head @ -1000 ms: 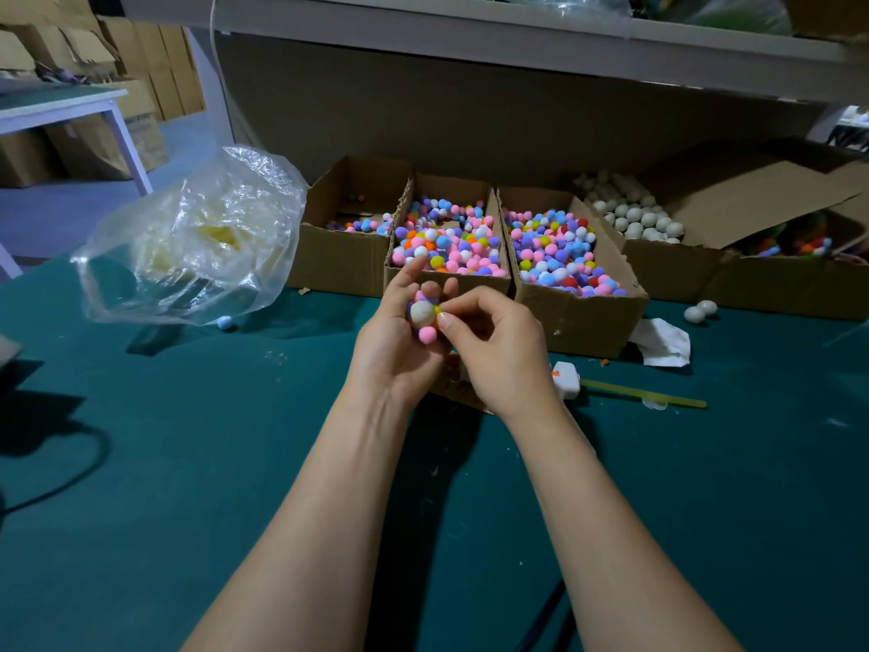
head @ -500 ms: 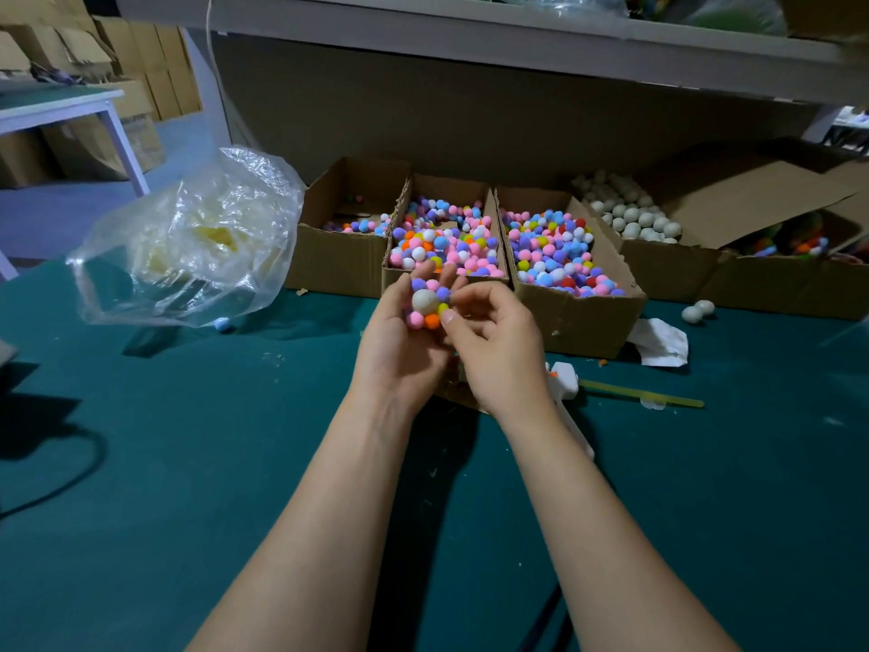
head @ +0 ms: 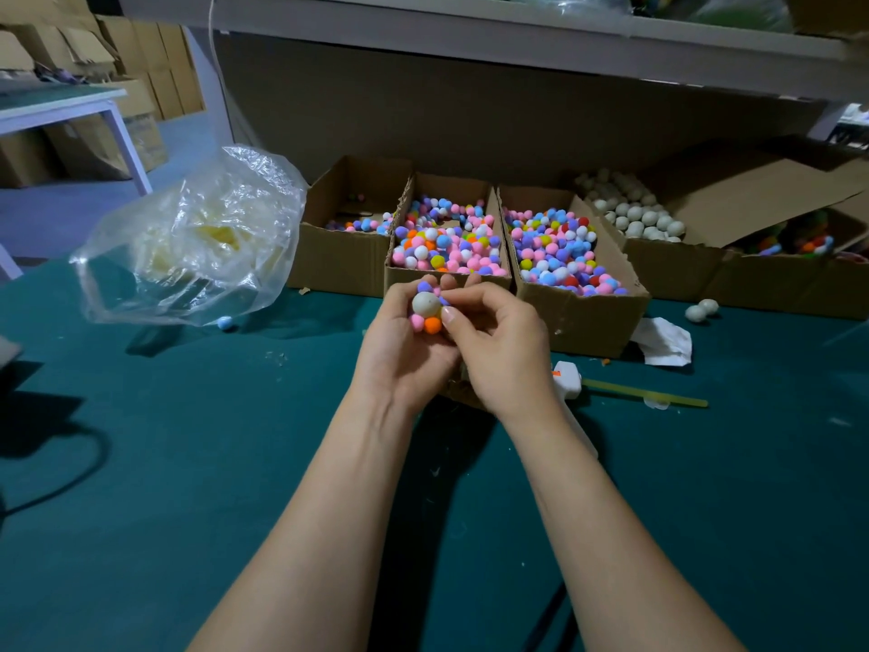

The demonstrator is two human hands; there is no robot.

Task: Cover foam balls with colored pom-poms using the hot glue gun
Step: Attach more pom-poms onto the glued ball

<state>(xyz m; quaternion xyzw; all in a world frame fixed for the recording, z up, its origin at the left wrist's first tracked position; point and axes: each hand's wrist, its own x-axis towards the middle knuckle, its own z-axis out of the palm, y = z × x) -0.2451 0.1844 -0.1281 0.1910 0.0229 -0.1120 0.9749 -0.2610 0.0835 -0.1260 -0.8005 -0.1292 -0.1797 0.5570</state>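
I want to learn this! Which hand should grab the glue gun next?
Probably the right hand. The glue gun lies on the table right beside its wrist, while the left hand grips the foam ball. The right hand only pinches a purple pom-pom against the ball.

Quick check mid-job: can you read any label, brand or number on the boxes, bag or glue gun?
No readable text anywhere.
Pom-pom boxes: plain brown cardboard.
Plastic bag: clear, unprinted.
Foam ball, held by left hand and right hand: blank.
Glue gun: partly hidden behind the right hand, no marking visible.
Stacked cartons at far left: too small and dim to tell.
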